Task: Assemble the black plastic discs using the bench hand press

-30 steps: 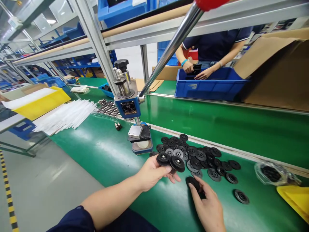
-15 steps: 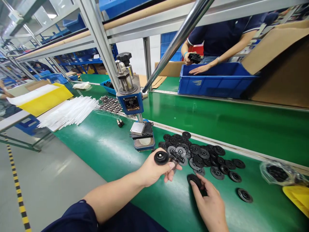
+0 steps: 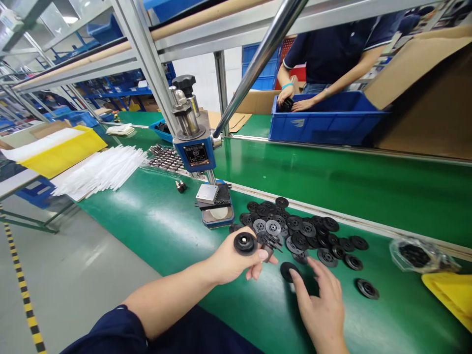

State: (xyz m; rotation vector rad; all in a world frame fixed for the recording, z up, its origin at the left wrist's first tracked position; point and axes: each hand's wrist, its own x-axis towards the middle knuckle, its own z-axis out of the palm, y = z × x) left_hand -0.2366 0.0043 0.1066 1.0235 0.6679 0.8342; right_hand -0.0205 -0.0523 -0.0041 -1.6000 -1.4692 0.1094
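My left hand (image 3: 236, 258) is closed around black round parts. One flanged disc (image 3: 245, 244) with a pale centre sits on top near the knuckles. A second part (image 3: 271, 242), blurred, with a dark disc-like top and a stem below, juts out past the thumb. My right hand (image 3: 320, 300) has thumb and fingers spread apart. By its thumb tip is a single black disc (image 3: 288, 272); whether the thumb touches it I cannot tell. Beyond both hands lies a heap of black slotted discs (image 3: 308, 229) on the green bench (image 3: 254, 309).
A hand press (image 3: 195, 152) with a long lever stands ahead, a metal block (image 3: 207, 193) on its base. White strips (image 3: 103, 169) and a tray of small parts (image 3: 165, 158) lie left. Across the bench a person handles black parts at a blue bin (image 3: 324, 125). A plastic bag (image 3: 418, 255) lies right.
My right hand's fingers have spread away from the black disc they gripped. My left hand keeps its hold, its second part turned slightly. The other person's hand has lowered black parts to the bin.
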